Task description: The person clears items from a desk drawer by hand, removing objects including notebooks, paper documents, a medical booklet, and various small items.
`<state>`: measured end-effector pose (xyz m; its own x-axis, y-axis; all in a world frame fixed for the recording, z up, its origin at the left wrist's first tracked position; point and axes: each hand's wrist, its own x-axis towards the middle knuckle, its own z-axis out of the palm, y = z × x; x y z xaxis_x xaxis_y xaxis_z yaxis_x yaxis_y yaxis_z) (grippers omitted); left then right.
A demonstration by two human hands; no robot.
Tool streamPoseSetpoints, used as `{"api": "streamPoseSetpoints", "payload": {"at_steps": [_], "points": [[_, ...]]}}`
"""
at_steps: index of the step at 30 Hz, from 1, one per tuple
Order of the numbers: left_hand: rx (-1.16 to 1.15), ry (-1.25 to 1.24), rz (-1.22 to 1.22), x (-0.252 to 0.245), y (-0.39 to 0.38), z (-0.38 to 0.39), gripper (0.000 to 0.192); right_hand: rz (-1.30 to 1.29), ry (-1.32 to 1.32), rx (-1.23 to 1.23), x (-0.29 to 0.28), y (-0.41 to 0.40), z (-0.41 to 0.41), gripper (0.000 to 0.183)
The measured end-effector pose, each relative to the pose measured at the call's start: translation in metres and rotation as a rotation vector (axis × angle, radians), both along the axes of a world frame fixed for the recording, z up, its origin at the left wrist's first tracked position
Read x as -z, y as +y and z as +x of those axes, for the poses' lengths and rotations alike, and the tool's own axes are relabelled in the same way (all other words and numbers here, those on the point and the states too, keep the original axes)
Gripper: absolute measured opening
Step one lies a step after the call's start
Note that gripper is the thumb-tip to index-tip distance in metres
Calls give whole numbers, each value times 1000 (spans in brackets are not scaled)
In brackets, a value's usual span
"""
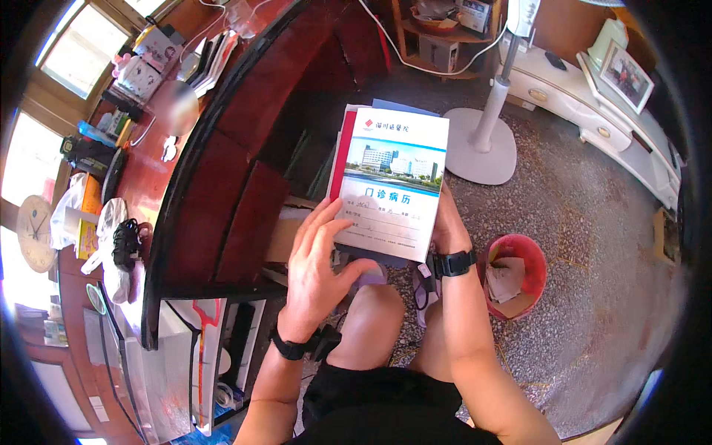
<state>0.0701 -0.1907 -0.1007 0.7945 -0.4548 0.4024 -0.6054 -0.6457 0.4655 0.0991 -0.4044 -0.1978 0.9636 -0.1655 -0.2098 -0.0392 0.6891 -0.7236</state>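
Observation:
My right hand grips the right edge of a small stack of booklets, with its fingers hidden beneath. On top lies a white paper booklet whose cover has a photo of buildings, printed writing and handwritten entries. A red-edged booklet shows under its left side, and a blue cover sticks out behind the top. My left hand is spread at the lower left of the stack, fingertips over the cover's edge; whether they press on it is unclear. The stack is held above my knees.
A dark red wooden desk curves along the left, its top crowded with bags, books and a black cable bundle. To the right stand a red waste bin containing paper, a white fan base and a white low cabinet.

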Motion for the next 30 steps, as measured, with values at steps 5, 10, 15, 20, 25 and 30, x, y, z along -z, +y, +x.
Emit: {"api": "streamPoseSetpoints", "payload": {"at_steps": [5, 10, 15, 20, 25, 30], "points": [[73, 37, 18, 6, -25, 6, 68, 50, -1, 23, 7, -10, -4, 40], [87, -1, 100, 11, -29, 8, 68, -85, 37, 63, -5, -13, -9, 44], [74, 38, 24, 12, -34, 5, 69, -42, 24, 60, 3, -22, -10, 41], [27, 64, -20, 14, -33, 1, 70, -6, 44, 46, 6, -19, -4, 36], [27, 79, -57, 15, -38, -1, 69, 25, -1, 18, 9, -27, -6, 35], [-17, 65, -143, 21, -36, -4, 68, -14, -2, -20, 13, -25, -2, 38]]}}
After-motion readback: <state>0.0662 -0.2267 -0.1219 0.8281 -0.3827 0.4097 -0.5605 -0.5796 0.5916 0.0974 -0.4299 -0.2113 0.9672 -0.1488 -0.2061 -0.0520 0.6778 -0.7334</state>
